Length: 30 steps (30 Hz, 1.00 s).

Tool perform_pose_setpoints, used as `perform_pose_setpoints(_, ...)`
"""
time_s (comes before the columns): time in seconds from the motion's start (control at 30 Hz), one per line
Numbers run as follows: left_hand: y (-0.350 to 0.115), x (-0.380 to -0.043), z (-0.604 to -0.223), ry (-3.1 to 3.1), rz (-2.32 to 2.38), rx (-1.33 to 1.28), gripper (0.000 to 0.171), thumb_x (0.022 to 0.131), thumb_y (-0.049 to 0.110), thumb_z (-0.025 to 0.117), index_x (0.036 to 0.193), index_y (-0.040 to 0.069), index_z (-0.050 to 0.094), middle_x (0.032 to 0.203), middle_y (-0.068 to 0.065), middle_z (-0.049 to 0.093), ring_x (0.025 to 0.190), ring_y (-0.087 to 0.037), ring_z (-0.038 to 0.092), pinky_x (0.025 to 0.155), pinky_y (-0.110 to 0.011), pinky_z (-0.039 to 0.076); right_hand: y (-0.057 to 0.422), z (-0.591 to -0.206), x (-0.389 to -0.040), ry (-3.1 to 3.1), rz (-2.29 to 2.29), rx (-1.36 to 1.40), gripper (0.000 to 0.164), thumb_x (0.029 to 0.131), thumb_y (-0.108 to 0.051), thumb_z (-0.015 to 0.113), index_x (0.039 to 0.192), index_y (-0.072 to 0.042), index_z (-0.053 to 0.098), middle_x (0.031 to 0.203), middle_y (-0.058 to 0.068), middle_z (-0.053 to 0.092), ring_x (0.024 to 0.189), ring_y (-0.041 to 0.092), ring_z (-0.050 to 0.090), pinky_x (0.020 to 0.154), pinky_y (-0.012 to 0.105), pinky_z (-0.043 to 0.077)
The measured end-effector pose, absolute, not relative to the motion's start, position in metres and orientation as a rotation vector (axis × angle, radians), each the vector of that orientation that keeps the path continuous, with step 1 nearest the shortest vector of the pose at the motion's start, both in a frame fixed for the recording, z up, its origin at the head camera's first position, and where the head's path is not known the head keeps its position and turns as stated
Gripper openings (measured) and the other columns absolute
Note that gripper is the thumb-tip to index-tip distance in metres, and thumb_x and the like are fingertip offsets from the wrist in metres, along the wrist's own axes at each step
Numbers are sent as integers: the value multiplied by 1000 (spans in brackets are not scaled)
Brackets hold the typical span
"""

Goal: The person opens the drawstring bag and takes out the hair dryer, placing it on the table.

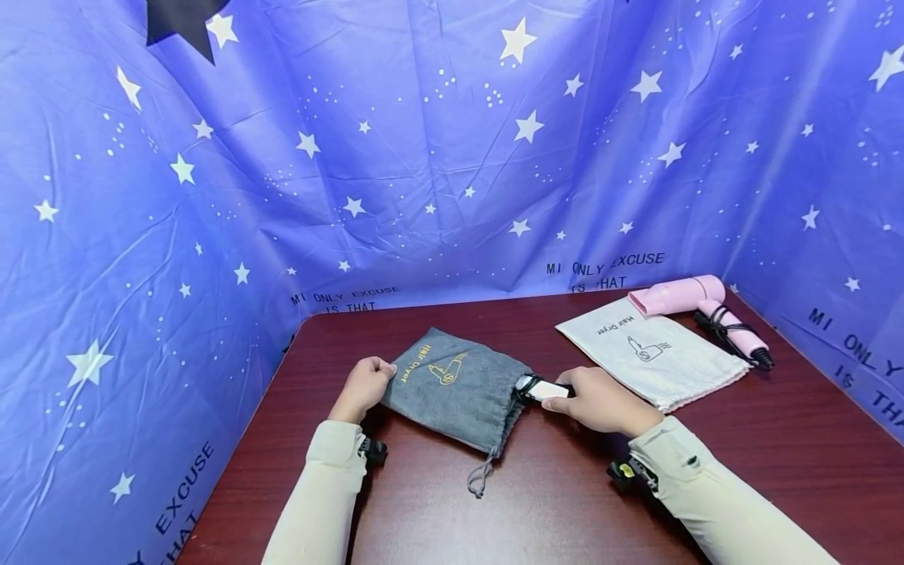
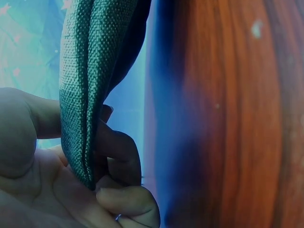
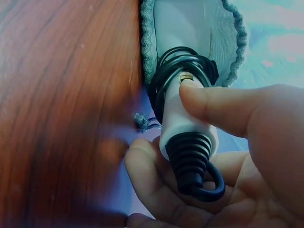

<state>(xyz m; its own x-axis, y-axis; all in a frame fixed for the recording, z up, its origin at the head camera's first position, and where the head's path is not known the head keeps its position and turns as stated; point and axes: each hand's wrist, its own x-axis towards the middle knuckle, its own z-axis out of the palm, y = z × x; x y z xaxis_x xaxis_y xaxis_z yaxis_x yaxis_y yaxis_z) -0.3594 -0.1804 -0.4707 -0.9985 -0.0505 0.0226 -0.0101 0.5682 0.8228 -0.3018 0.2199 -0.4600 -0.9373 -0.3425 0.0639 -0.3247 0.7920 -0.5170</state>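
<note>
Fabric first: the grey pouch (image 1: 455,388) lies flat on the dark wooden table (image 1: 565,502), its mouth turned toward my right, the drawstring (image 1: 482,473) trailing off its near edge. My left hand (image 1: 362,388) pinches the closed far corner; in the left wrist view the woven cloth (image 2: 90,95) is folded between thumb and curled fingers (image 2: 126,199). My right hand (image 1: 600,400) grips the white handle of a hair dryer (image 1: 542,389) whose body is already inside the pouch; in the right wrist view the thumb (image 3: 213,102) presses on the handle (image 3: 183,118), the fingers curl beneath, and the black cord is wound round it just outside the pouch mouth (image 3: 232,42).

I judge the pouch soft and limp, with no stiffness to hold its own mouth open, so it wants anchoring at a corner or seam. The dryer looks rigid, smooth plastic, moderately light; the handle above the ribbed cord collar (image 3: 190,152) seems the firmest hold, and the coiled cord could snag on the hem.

Further right, well apart, a white pouch (image 1: 653,357) lies flat with a pink hair dryer (image 1: 695,302) just behind it, before the starry blue backdrop (image 1: 424,141).
</note>
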Motion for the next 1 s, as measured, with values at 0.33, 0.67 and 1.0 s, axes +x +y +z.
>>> perform_pose_setpoints(0.33,-185,-362,-472,-2745,-1457,57,19,99,15,61,86,2,63,86,-6,57,84,-21,52,73,-30,41,223,-456,-302,2911,-831,-569,22,93,-36,76,92,-15,71,55,-8,58,50,9,57,58,28,46)
perform_pose_setpoints(0.67,-185,-361,-470,-2755,-1461,72,20,100,16,61,85,3,62,87,-6,56,85,-22,52,72,-31,41,228,-454,-303,2866,-880,-605,21,92,-34,77,91,-14,71,57,-5,61,51,9,57,59,27,46)
perform_pose_setpoints(1.0,-188,-362,-472,-2758,-1448,95,21,99,17,62,84,4,63,88,-6,57,87,-23,53,74,-31,42,231,-456,-303,2874,-861,-617,24,88,-39,80,85,-18,71,57,-10,59,52,8,56,58,27,45)
